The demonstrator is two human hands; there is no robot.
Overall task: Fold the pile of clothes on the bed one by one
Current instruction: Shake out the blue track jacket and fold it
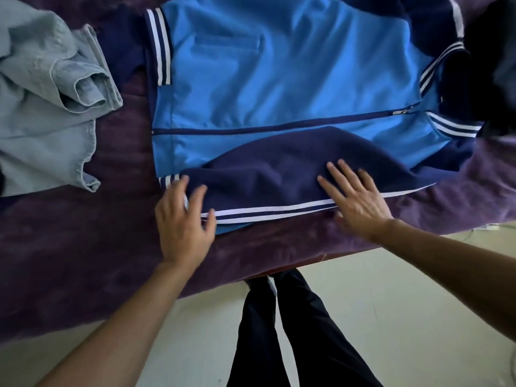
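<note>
Your blue jacket (279, 79) lies flat and zipped on the purple bedspread (83, 247), its zip (251, 129) running sideways across your view. The navy sleeve (279, 169) nearest you is turned in over the jacket's front, below the zip.

Your right hand (354, 196) lies flat on that sleeve with its fingers spread, gripping nothing. Your left hand (181, 227) rests at the sleeve's striped cuff end with lightly bent fingers. It seems to be pressing rather than pinching.

The fabric looks smooth, so the sleeve could slide back off the jacket once you lift both palms. Release one hand at a time. The sleeve bulges between your hands, and any crease left there will probably be folded in.

The jacket's near edge sits close to the bed's edge, so a tug towards you may drag it over. A pale shirt (42, 107) lies just beside the jacket's far sleeve, and a dark garment (497, 51) touches its collar. Either could be caught in the next fold.
</note>
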